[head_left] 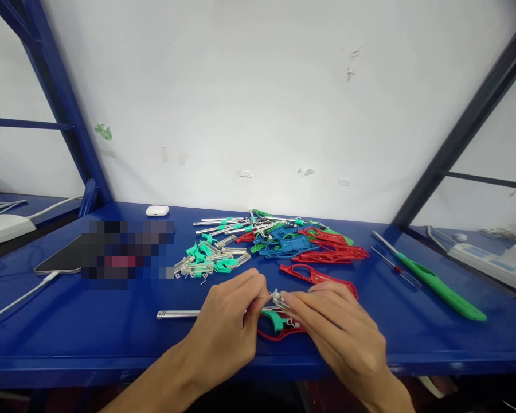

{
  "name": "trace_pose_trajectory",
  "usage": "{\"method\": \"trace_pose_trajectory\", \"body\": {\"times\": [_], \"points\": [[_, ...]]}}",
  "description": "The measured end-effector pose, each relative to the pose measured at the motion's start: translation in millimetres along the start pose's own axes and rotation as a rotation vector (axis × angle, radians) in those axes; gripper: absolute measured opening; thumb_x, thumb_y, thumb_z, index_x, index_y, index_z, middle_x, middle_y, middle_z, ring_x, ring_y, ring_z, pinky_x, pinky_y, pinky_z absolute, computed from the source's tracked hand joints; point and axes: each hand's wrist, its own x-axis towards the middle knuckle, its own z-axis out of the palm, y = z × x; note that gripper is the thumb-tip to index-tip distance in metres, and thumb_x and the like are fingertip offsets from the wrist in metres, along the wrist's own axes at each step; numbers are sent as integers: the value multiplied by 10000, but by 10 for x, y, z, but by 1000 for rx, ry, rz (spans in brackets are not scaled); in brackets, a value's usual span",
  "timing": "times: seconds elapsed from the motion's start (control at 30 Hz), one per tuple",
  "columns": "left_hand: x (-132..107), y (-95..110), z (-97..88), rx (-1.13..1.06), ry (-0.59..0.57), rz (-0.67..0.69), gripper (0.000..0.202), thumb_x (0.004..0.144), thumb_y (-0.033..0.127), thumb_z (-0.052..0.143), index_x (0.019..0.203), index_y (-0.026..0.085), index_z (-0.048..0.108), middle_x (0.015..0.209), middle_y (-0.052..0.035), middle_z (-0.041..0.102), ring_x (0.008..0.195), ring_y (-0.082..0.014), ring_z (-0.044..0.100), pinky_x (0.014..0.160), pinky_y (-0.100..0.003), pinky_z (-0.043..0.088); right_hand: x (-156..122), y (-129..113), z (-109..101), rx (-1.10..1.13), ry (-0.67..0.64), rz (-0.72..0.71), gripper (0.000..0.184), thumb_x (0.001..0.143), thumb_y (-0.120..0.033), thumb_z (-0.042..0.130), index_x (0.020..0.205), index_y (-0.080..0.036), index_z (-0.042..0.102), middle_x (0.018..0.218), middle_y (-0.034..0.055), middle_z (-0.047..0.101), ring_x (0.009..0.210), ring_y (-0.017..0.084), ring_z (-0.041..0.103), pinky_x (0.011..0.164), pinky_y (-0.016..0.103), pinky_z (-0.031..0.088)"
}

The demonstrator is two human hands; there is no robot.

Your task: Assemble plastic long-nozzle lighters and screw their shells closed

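My left hand (227, 327) and my right hand (335, 332) meet near the front edge of the blue table (90, 338). Both pinch a small clear and metal part (277, 298) between their fingertips. Under the hands lie a teal trigger piece (275, 318) and a red plastic handle (279, 334). A long metal rod (178, 314) runs out to the left from beneath my left hand.
Behind the hands lie a heap of teal and clear small parts (208, 258), metal rods (219, 225), and red, blue and green handles (313, 246). A green-handled tool (438, 285) lies right. A phone (64, 258) with cable, white earbud case (157, 210), power strips at both sides.
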Motion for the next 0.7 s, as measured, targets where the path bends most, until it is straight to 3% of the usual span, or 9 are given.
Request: {"method": "trace_pose_trajectory", "body": {"times": [0.17,0.47,0.7], "points": [[-31,-4,25,47,11,8,316,938,10,365,789,257,236,759,18,486,638,-160,469,574,-294,336,-27,-19,43,9,-27,-46,393,1000,27,623,1364,-113,678,1131,92,832,974,191,775,905,388,612],[-16,14,24,63,72,10,317,862,-18,344,769,256,215,726,16,466,619,-157,473,559,-295,335,60,-119,75,183,61,15,557,954,52,668,1468,-160,633,1134,94,839,965,211,806,885,400,676],[-20,7,22,76,88,-10,293,884,21,355,735,251,253,687,19,491,591,-150,486,545,-274,371,120,-162,84,242,90,35,441,955,38,666,1361,-131,701,1093,106,844,932,206,812,858,371,679]]}}
